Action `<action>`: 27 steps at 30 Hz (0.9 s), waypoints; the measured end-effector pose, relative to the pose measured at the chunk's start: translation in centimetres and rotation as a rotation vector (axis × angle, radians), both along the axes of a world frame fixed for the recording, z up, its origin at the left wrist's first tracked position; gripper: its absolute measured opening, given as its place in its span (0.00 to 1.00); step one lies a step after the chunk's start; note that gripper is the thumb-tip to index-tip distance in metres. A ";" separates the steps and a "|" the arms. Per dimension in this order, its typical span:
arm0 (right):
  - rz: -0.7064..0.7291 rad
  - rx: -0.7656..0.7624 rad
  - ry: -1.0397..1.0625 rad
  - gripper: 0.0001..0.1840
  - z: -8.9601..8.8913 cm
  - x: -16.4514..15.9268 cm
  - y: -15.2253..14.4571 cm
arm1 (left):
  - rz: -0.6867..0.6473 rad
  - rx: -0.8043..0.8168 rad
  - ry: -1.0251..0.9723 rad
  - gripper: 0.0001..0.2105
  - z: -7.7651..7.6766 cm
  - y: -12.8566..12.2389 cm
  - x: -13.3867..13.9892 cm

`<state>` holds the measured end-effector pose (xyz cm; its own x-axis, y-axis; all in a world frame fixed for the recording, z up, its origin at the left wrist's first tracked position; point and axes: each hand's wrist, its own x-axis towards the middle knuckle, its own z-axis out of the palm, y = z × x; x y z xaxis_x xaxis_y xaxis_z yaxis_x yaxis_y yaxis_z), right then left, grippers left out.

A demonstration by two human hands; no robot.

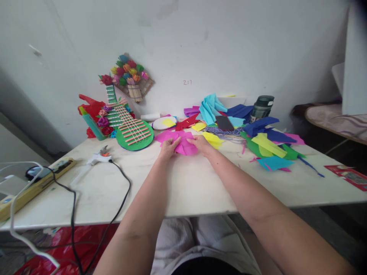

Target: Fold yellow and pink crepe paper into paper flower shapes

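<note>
"Where does your view begin on the left?"

"From my end, a yellow power strip (43, 183) lies along the left edge of the tabletop (200, 187), reaching toward the front left corner. Just inward I see a white glue gun (100, 158), its black cord (130, 183) dropping over the front edge, where a red plastic bag (63, 244) shows below."

"And the back left corner?"

"I have a teal tube (94, 126) there, next to a green paper guitar (122, 137). Above the back edge, a bouquet of paper flowers (130, 74) sits against the pale wall (186, 38), which has a few faint smudges and small red writing."

"What are the hands holding?"

"Bright pink paper (186, 148), around the middle of the tabletop's length and toward the back edge. I see the left hand (170, 147) pinching it between thumb and fingers on one side, and the right hand (200, 144) pinching it on the other."

"Past them?"

"Along the back edge I find crumpled turquoise paper (212, 109), a dark flat rectangle (224, 123), purple yarn (226, 131) and a dark green bottle (261, 109). Loose coloured sheets (269, 145) spread toward the right edge, and a red card (349, 177) lies at that edge. Beyond it I see a patterned padded surface (338, 118)."
</note>
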<state>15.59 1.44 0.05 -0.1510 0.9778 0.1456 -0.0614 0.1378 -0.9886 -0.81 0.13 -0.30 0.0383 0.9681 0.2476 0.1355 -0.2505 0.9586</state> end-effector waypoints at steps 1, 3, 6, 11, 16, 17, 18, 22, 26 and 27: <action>-0.008 0.014 -0.011 0.11 0.0 0.0 0.1 | 0.001 0.003 -0.017 0.19 0.1 0.0 0.0; -0.009 0.046 -0.029 0.11 -0.1 -0.1 0.1 | 0.000 0.009 -0.052 0.20 0.2 -0.1 0.1; -0.015 0.084 -0.052 0.12 0.0 -0.2 -0.1 | 0.016 0.020 -0.076 0.21 0.1 0.0 0.1; -0.023 0.090 -0.070 0.11 0.1 -0.3 -0.2 | 0.089 0.059 -0.088 0.20 -0.2 0.4 -0.1; -0.022 0.098 -0.081 0.11 0.0 -0.4 0.0 | 0.106 0.118 -0.052 0.18 -0.2 0.5 -0.1; -0.016 0.099 -0.081 0.10 -0.1 -0.4 0.0 | 0.103 0.124 -0.060 0.18 -0.3 0.5 -0.1; -0.010 0.102 -0.080 0.10 -0.1 -0.4 0.1 | 0.099 0.128 -0.074 0.17 -0.3 0.6 0.0; 0.011 0.123 -0.070 0.10 -0.5 -0.4 0.3 | 0.115 0.143 -0.097 0.16 -0.6 0.8 0.1; 0.006 0.130 -0.073 0.11 -0.6 -0.5 0.3 | 0.125 0.133 -0.118 0.15 -0.9 1.1 0.1; 0.001 0.129 -0.079 0.11 -0.6 -0.5 0.3 | 0.122 0.125 -0.134 0.15 -0.9 1.1 0.1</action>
